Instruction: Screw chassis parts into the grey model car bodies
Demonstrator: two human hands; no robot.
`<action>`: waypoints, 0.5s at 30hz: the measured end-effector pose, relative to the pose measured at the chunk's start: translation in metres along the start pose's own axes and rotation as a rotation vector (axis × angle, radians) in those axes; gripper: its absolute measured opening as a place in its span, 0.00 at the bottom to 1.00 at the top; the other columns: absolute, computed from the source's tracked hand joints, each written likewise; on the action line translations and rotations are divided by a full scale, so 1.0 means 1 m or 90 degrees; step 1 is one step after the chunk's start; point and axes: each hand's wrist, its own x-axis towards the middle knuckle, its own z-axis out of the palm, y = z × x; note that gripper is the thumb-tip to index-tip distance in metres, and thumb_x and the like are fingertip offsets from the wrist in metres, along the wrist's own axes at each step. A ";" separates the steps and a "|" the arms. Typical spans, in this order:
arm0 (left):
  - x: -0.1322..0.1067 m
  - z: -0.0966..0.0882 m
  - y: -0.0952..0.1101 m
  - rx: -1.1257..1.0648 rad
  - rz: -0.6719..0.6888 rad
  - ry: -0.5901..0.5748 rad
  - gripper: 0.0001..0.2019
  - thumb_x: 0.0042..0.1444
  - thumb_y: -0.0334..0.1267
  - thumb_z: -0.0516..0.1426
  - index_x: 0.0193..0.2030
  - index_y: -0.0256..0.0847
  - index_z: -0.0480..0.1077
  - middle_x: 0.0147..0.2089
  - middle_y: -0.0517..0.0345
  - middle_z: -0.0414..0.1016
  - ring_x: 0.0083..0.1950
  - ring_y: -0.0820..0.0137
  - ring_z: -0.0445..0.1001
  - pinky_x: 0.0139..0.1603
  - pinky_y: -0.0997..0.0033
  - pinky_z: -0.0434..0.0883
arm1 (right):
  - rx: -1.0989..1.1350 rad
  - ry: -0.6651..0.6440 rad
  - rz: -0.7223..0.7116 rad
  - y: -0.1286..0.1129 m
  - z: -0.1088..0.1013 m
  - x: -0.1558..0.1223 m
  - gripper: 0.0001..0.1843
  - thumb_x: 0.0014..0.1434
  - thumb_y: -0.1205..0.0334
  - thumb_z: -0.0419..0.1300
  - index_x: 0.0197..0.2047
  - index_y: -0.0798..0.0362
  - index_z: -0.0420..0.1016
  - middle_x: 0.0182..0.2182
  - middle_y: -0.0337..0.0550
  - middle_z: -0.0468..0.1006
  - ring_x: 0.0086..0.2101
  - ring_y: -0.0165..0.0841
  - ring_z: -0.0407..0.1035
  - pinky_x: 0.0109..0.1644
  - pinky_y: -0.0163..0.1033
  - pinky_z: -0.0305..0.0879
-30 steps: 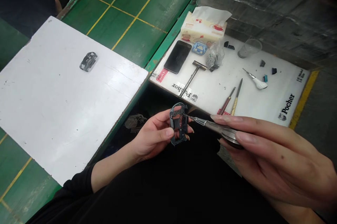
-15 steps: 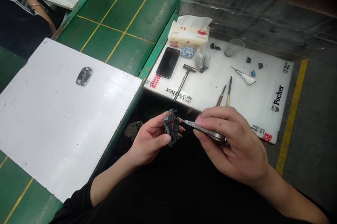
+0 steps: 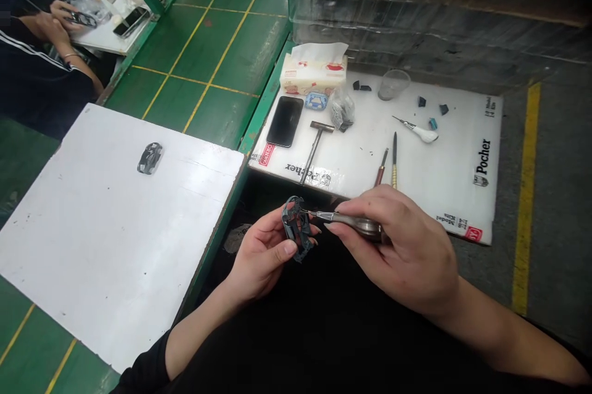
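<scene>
"Grey model car frame (image 3: 296,229) — where is it sitting?"

"It's hanging in the air just off the near edge of the white Pocher mat (image 3: 444,197), above the person's dark lap, and the left hand (image 3: 261,258) is gripping it."

"And the fingers?"

"The left thumb (image 3: 287,248) is pressing on the near face while the other fingers are curling closed behind the frame. The right hand (image 3: 398,246) is pinching a metal-handled pick (image 3: 356,224) in a narrow hold, its fine tip touching the frame."

"What's lying on the mat?"

"A black phone (image 3: 285,121), a tissue pack (image 3: 313,73), a T-shaped metal tool (image 3: 317,141), a clear bag of small parts (image 3: 342,110), a glass cup (image 3: 393,84), and a white-handled tool (image 3: 419,133) are all resting there."

"Anything past it?"

"A white board (image 3: 115,240) is lying beside the mat's left edge, carrying a dark car shell (image 3: 150,158). Well beyond the mat's left side, a co-worker's hands (image 3: 60,15) are holding a small car body (image 3: 82,20)."
</scene>
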 end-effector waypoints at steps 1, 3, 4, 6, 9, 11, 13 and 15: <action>0.000 0.000 0.000 0.005 -0.002 -0.004 0.27 0.67 0.37 0.76 0.72 0.51 0.83 0.65 0.46 0.88 0.61 0.55 0.90 0.67 0.49 0.86 | -0.029 0.007 0.021 0.000 0.000 -0.001 0.12 0.76 0.67 0.72 0.58 0.49 0.77 0.41 0.43 0.86 0.37 0.37 0.82 0.40 0.42 0.82; 0.000 -0.001 0.000 0.020 -0.004 -0.007 0.28 0.67 0.39 0.76 0.72 0.51 0.82 0.67 0.45 0.88 0.62 0.53 0.90 0.68 0.48 0.85 | -0.055 0.002 0.064 0.002 -0.001 -0.001 0.09 0.77 0.62 0.71 0.56 0.48 0.78 0.39 0.42 0.86 0.35 0.37 0.81 0.39 0.43 0.81; 0.000 -0.001 -0.001 0.029 -0.003 -0.004 0.29 0.67 0.39 0.76 0.73 0.51 0.82 0.67 0.44 0.88 0.62 0.53 0.89 0.67 0.48 0.85 | -0.048 -0.004 0.077 0.003 -0.002 -0.001 0.10 0.77 0.62 0.70 0.58 0.49 0.78 0.42 0.44 0.86 0.37 0.38 0.82 0.41 0.44 0.82; 0.000 -0.002 -0.002 0.045 0.002 0.007 0.30 0.67 0.40 0.75 0.75 0.49 0.81 0.66 0.43 0.88 0.63 0.51 0.89 0.67 0.47 0.85 | 0.005 -0.024 0.074 0.006 -0.004 -0.001 0.15 0.77 0.65 0.68 0.63 0.49 0.76 0.51 0.50 0.86 0.46 0.42 0.84 0.48 0.47 0.85; 0.000 -0.003 -0.004 0.056 0.010 0.003 0.31 0.68 0.39 0.75 0.76 0.50 0.80 0.65 0.43 0.88 0.64 0.52 0.88 0.68 0.47 0.85 | 0.084 -0.041 0.031 0.008 -0.005 -0.001 0.19 0.75 0.73 0.65 0.65 0.48 0.74 0.53 0.49 0.85 0.51 0.42 0.84 0.54 0.47 0.85; 0.001 -0.005 -0.006 0.062 0.009 -0.005 0.31 0.68 0.39 0.75 0.76 0.51 0.79 0.66 0.43 0.88 0.65 0.51 0.88 0.69 0.46 0.84 | 0.065 -0.026 0.040 0.006 -0.004 -0.002 0.15 0.76 0.72 0.66 0.60 0.48 0.76 0.46 0.44 0.86 0.45 0.38 0.84 0.50 0.44 0.84; 0.000 -0.007 -0.007 0.076 0.008 -0.008 0.31 0.68 0.40 0.75 0.76 0.50 0.79 0.65 0.43 0.89 0.65 0.51 0.88 0.70 0.44 0.83 | 0.005 -0.002 0.094 0.004 -0.001 -0.002 0.08 0.77 0.68 0.68 0.55 0.49 0.78 0.41 0.42 0.87 0.38 0.36 0.83 0.43 0.42 0.82; 0.000 -0.009 -0.006 0.092 0.012 0.004 0.31 0.68 0.40 0.75 0.76 0.49 0.79 0.63 0.42 0.89 0.65 0.51 0.88 0.72 0.43 0.82 | -0.034 -0.007 0.134 0.004 0.001 -0.002 0.04 0.78 0.63 0.69 0.53 0.49 0.79 0.39 0.41 0.87 0.35 0.36 0.83 0.40 0.42 0.81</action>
